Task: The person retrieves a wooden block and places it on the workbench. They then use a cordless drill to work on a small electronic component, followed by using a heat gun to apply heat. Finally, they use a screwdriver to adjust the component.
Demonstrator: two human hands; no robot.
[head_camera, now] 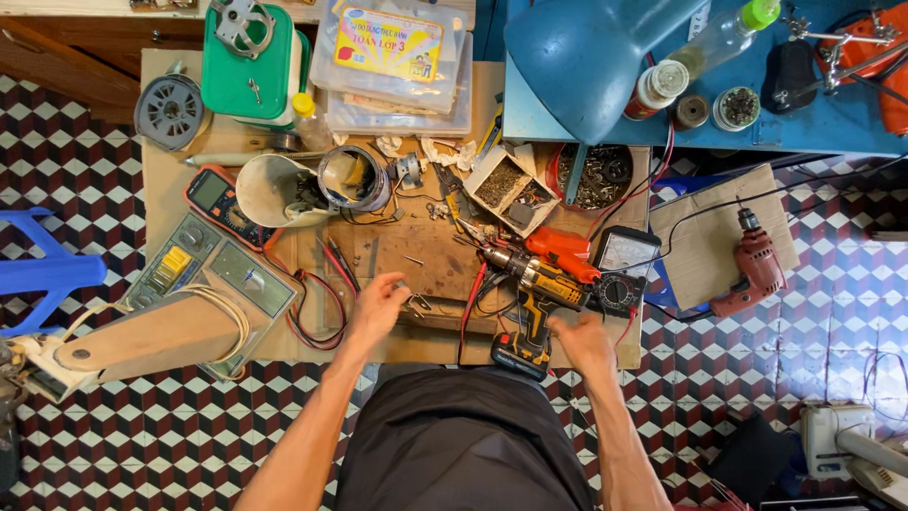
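My left hand [376, 305] hovers over the wooden work board [430, 255], fingers pinched around a small metal part that I cannot make out clearly. My right hand [582, 341] rests at the board's front edge, just right of a yellow and black cordless drill [532, 295] lying on its side; its fingers are loosely spread and I see nothing in them. Red and black test leads [322, 284] trail on the board between the hands.
A grey multimeter [624, 267] and an orange tool [563, 252] lie behind the drill. A red corded drill [752, 270] sits on cardboard at right. A bench meter [203, 274], small orange meter [219, 201], box of screws [506, 185] and blue lamp [591, 57] crowd the rest.
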